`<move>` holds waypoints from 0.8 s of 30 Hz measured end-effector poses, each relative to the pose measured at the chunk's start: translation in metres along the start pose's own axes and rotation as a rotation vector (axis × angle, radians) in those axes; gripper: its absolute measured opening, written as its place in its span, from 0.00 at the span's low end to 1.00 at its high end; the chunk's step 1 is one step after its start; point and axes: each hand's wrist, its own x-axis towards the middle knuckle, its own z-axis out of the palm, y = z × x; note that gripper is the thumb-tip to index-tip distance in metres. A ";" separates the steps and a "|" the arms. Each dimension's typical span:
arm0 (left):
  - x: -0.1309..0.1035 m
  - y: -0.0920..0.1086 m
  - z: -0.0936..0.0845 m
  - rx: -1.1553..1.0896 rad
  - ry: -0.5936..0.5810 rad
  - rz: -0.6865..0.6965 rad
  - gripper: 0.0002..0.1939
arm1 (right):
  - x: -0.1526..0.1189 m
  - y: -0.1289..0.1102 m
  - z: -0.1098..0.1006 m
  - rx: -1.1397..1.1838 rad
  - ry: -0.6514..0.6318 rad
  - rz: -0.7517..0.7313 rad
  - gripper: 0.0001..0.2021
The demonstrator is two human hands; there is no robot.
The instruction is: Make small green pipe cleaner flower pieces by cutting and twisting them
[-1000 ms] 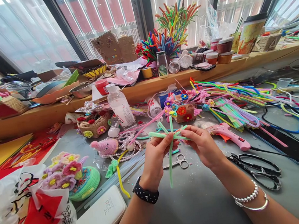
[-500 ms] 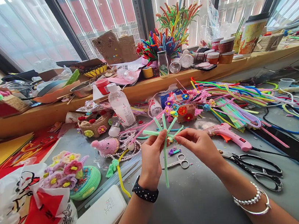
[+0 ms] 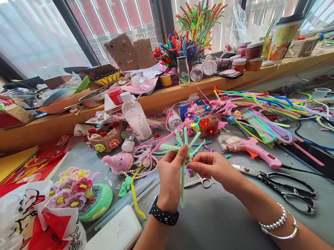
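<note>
Your left hand [image 3: 171, 170] pinches the pale green pipe cleaners [image 3: 185, 137] where they cross, ends fanning outward, bunch held up above the grey table [image 3: 207, 231]. Your right hand [image 3: 212, 168], thumb against fingers, pinches the bunch just beside. Small scissors [image 3: 206, 182] lie beneath; pink glue gun [image 3: 253, 149], right.

Looking like a craft workshop, or at least a hobby corner, sitting by windows [image 3: 113, 8] at 12 o'clock. Spotting loose fuzzy stems [image 3: 263, 101] at 3, a pink glue gun [image 3: 252, 145] and black-handled scissors [image 3: 264, 178] around 4, lidded jars [image 3: 253, 50] at 2. Also seeing handmade-looking stuff: a flower-trimmed basket [image 3: 106, 138] at 9, yarn flowers [image 3: 82, 183] at 8.
</note>
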 end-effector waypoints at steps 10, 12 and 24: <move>0.001 0.004 -0.004 0.101 -0.216 -0.099 0.10 | 0.004 -0.006 -0.020 -0.138 0.052 -0.088 0.11; 0.001 0.003 -0.003 0.134 -0.272 -0.092 0.09 | 0.004 -0.005 -0.022 -0.129 0.108 -0.093 0.11; 0.003 0.011 -0.004 0.080 -0.187 -0.040 0.10 | 0.003 -0.006 -0.020 -0.070 0.146 -0.076 0.11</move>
